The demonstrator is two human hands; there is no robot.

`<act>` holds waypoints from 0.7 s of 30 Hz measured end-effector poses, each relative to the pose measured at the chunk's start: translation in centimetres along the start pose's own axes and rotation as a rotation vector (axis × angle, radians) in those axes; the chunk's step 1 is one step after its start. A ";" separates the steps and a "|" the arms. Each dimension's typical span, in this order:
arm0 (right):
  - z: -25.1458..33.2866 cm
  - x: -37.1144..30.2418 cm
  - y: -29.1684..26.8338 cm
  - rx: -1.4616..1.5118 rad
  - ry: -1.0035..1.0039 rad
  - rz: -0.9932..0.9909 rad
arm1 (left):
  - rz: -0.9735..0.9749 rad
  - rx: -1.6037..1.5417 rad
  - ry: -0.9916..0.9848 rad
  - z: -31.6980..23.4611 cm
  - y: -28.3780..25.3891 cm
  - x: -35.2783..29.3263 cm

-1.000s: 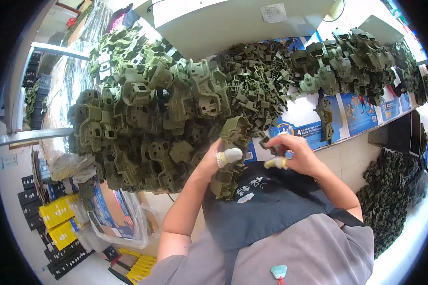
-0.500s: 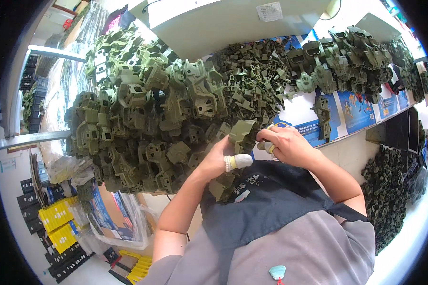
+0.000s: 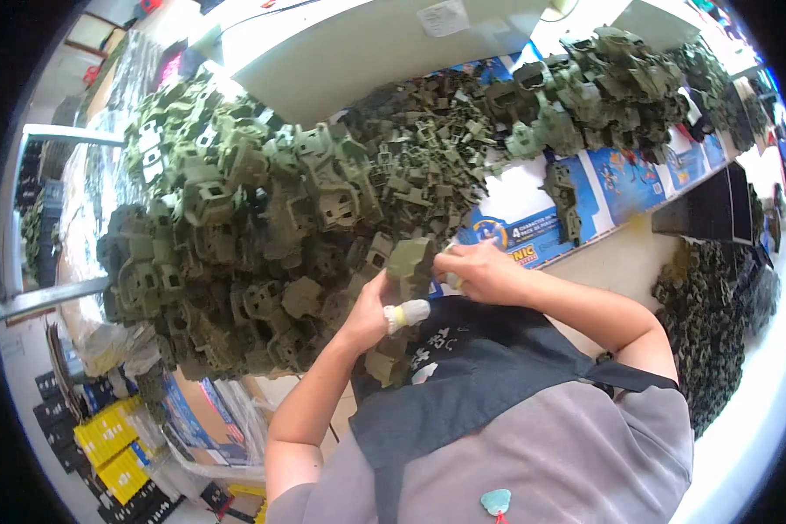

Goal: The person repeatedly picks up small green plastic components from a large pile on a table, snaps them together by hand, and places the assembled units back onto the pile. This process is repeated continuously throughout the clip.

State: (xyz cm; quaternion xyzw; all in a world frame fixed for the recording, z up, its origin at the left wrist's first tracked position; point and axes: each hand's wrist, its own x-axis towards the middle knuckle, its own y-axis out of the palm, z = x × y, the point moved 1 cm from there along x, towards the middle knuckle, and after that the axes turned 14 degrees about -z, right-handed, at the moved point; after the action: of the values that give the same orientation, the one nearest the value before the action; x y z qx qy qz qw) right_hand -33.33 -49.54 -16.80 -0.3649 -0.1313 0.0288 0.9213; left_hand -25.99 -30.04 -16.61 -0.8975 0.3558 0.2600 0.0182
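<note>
My left hand [image 3: 368, 316] is closed around an olive-green plastic vehicle body shell [image 3: 410, 259], held upright in front of my dark apron [image 3: 489, 367]. A whitish finger cover wraps the left thumb, which lies across the shell's near side. Close to the shell's right edge, the fingers of my right hand [image 3: 487, 272] are pinched together; finger covers show there too. Whatever sits between those right fingertips is hidden or too small to name. Stacked green body shells [image 3: 236, 253] rise just left of my left hand.
Beyond my hands lies a heap of small green parts [image 3: 432, 166]. More green shells [image 3: 585, 96] stand at the far right, on printed blue card [image 3: 620, 192]. A dark bin [image 3: 703, 214] and yellow trays [image 3: 109, 432] stand lower down at the sides.
The whole view has shifted, so hands and table appear further left. My left hand keeps hold of the shell, and my right hand stays pinched beside it.
</note>
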 end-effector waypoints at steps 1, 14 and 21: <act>0.5 0.0 0.0 -0.034 0.005 0.027 | -0.005 -0.004 -0.018 0.1 0.0 0.0; 1.2 -0.3 0.4 -0.051 0.086 -0.053 | 0.009 -0.109 -0.112 2.1 -0.1 1.3; 2.1 0.1 -1.3 -0.274 0.017 -0.169 | 0.021 -0.052 -0.014 -0.9 0.5 1.6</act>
State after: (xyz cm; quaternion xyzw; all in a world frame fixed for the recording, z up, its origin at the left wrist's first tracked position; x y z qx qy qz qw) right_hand -33.88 -49.11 -14.49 -0.4749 -0.1564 -0.0704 0.8632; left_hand -24.94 -31.59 -16.51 -0.8921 0.3581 0.2756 -0.0056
